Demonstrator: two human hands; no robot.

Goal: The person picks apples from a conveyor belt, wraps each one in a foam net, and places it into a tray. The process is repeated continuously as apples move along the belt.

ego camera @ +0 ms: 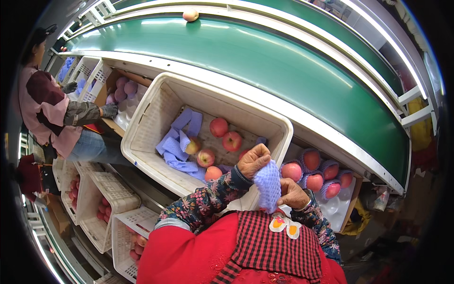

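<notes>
My left hand [253,161] pinches the upper end of a lilac foam net sleeve [267,184], over the right side of a white plastic crate. The thumb and fingers of my right hand [293,194] hold the sleeve's lower right side. The sleeve is stretched and bulges; whether a fruit fills it cannot be made out. Inside the crate [152,117] lie several loose apples [231,141] and a heap of flat lilac foam sleeves [175,149]. Right of my hands, several sleeved apples [314,182] sit in a white moulded tray [335,213] within a cardboard box [352,209].
A green conveyor belt [248,56] runs behind the crate, carrying one apple [190,15]. At left, a gloved co-worker [53,103] reaches into a box holding sleeved fruit [121,88]. White crates of apples [106,184] stand to my left and behind.
</notes>
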